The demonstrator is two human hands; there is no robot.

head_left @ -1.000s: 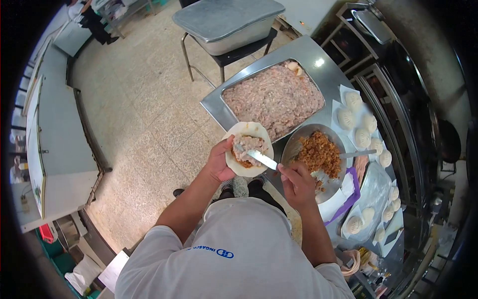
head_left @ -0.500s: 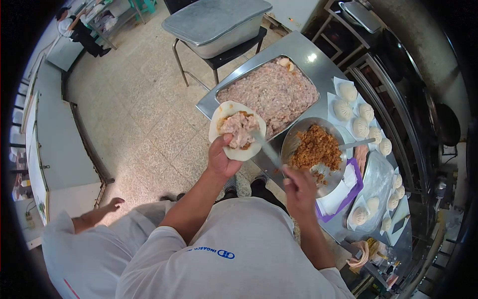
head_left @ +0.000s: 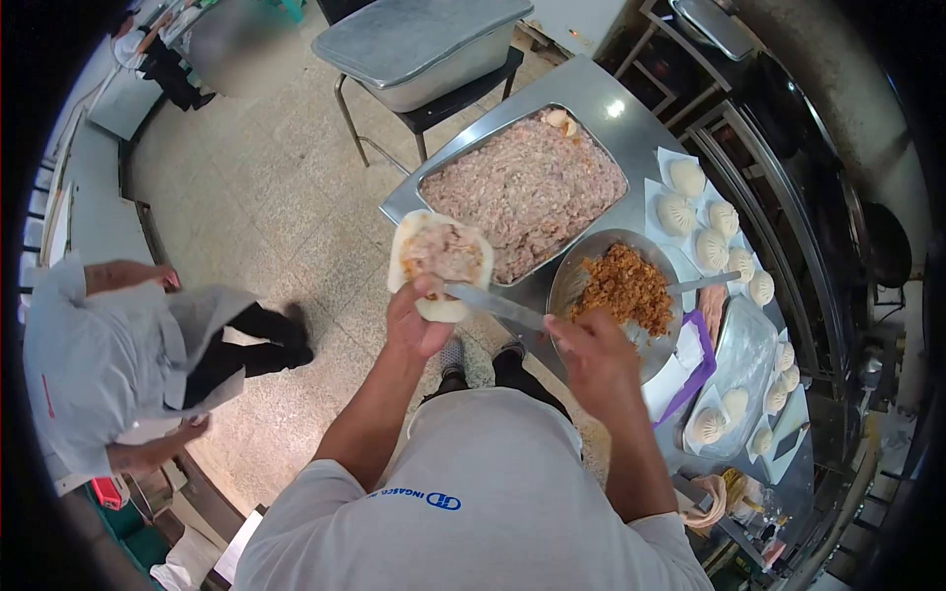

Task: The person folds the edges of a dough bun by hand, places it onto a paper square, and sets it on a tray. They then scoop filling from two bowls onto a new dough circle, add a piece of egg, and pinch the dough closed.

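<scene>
My left hand point(head_left: 420, 320) holds a round of white dough point(head_left: 402, 258) from below, the thumb over its near edge. Pinkish meat point(head_left: 445, 246) is spread on the dough, with some brown filling round it. In my right hand point(head_left: 594, 360) is the handle of a flat metal spatula point(head_left: 498, 307); its blade lies at the near edge of the meat. Just beyond the dough is a metal tray of pink minced meat point(head_left: 532, 192). Right of the spatula stands a steel bowl point(head_left: 564, 286) with brown filling point(head_left: 626, 286) and a spoon point(head_left: 702, 283).
Pleated buns point(head_left: 676, 215) on paper squares line the table's right side, some on a tray point(head_left: 739, 345). A purple-edged container point(head_left: 702, 379) lies by the bowl. A lidded tub point(head_left: 424, 49) sits on a chair. One co-worker point(head_left: 118, 364) stands left, another point(head_left: 163, 59) far back.
The dough has moved left and slightly nearer with my left hand. The spatula has followed it, its blade now lower on the meat. The nearby co-worker has moved left, away from me.
</scene>
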